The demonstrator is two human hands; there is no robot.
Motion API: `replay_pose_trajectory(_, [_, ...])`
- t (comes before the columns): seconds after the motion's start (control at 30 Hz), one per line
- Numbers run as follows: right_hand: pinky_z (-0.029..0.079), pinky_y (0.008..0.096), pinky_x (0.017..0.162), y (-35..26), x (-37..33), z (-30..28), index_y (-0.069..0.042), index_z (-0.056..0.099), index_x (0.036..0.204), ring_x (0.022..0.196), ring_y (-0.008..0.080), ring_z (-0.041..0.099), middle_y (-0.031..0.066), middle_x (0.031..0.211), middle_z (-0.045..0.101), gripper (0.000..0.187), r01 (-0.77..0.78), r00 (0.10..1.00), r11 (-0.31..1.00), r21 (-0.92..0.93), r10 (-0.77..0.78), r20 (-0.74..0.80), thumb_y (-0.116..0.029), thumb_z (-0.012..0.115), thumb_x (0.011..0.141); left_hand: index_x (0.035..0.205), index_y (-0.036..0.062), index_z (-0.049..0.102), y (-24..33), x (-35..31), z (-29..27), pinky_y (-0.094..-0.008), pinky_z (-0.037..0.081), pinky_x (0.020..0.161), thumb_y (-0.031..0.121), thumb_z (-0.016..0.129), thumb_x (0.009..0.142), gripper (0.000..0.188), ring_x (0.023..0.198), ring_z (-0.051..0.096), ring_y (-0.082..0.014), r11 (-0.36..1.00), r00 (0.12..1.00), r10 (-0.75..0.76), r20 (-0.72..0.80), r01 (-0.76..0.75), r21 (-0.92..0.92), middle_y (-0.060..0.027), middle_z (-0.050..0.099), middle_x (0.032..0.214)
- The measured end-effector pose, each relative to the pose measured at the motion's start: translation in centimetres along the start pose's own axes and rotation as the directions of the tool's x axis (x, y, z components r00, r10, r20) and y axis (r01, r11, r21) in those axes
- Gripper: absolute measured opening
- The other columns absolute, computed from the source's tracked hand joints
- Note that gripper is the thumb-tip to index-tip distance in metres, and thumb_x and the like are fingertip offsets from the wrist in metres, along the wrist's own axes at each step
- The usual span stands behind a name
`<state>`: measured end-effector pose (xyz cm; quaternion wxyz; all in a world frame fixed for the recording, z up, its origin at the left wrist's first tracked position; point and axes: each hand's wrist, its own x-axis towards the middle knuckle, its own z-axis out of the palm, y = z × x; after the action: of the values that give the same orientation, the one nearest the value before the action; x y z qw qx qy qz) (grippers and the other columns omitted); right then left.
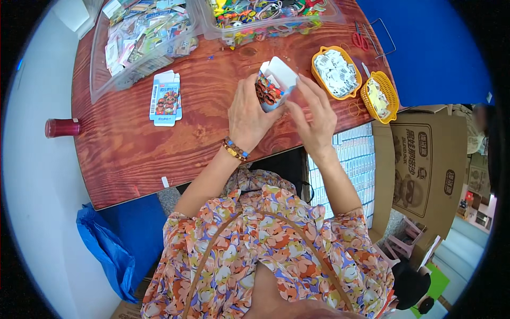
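A small printed carton [269, 90] with a colourful cartoon figure is held above the wooden table. My left hand [247, 109] wraps round its left side, thumb across the lower front. Its white top flap [282, 72] stands up, so the top looks unfolded. My right hand [314, 109] is at the carton's right edge, fingers curved and touching or almost touching the flap; whether it pinches anything is hard to see. To the left, flat unfolded cartons [166, 100] of the same print lie in a small stack.
At the back stand clear bins of packed flat pieces [149, 42] and colourful small items [265, 16]. Yellow baskets hold white packets [336, 73] and pale yellow slips [376, 100]. Red scissors [360, 40] lie behind. A carton of packed boxes [353, 159] stands right; a red jar [62, 127] sits left.
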<state>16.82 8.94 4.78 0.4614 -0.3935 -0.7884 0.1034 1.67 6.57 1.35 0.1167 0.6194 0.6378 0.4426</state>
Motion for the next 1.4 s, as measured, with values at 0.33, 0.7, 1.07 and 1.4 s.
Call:
replay_pose_trajectory(0.33, [0.054,0.0250,0.069,-0.2,-0.6,2.9,0.001,0.065,0.116,0.085,0.0132,0.068,0.0126,0.105,0.070,0.035,-0.229,0.973,0.951,0.206,0.225,0.046,-0.004,0.077,0.084,0.130,0.0021,0.045,-0.2,-0.2,-1.0,-0.0459,0.053,0.075,0.034,0.084,0.072,0.077,0.101,0.059,-0.0367,0.998,1.000,0.012,0.001,-0.012,0.056,-0.0174,0.056,0.110])
replay_pose_trajectory(0.7, [0.052,0.0246,0.083,1.9,0.0,1.2,0.002,0.066,0.116,0.102,0.0126,0.063,0.0100,0.120,0.064,0.025,-0.433,0.892,0.594,0.678,0.172,0.419,0.000,0.067,0.091,0.133,0.0039,0.052,-1.8,-1.5,-4.8,-0.0303,0.057,0.081,0.003,0.070,0.088,0.048,0.100,0.068,-0.0174,0.766,0.989,-0.026,0.146,0.113,-0.633,-0.0086,0.066,0.111])
replay_pose_trajectory(1.07, [0.052,0.0298,0.086,-0.4,1.3,0.9,0.001,0.068,0.109,0.100,0.0159,0.063,0.0094,0.114,0.064,0.018,-0.399,0.851,0.774,0.492,0.113,0.512,-0.003,0.066,0.092,0.125,0.0048,0.057,-2.3,-2.1,-6.9,-0.0270,0.056,0.075,0.004,0.072,0.086,0.042,0.092,0.068,-0.0122,0.654,0.896,-0.149,0.419,0.407,-0.637,-0.0072,0.067,0.109])
replay_pose_trajectory(1.4, [0.053,0.0262,0.083,0.2,2.1,0.2,0.001,0.066,0.108,0.097,0.0112,0.065,0.0075,0.108,0.069,0.017,-0.718,0.682,0.386,0.579,0.224,0.696,-0.009,0.064,0.095,0.126,0.0053,0.058,-1.2,-2.8,-8.0,-0.0303,0.057,0.079,0.004,0.073,0.084,0.045,0.097,0.067,-0.0151,0.728,0.917,-0.104,0.385,0.334,-0.598,-0.0087,0.066,0.113])
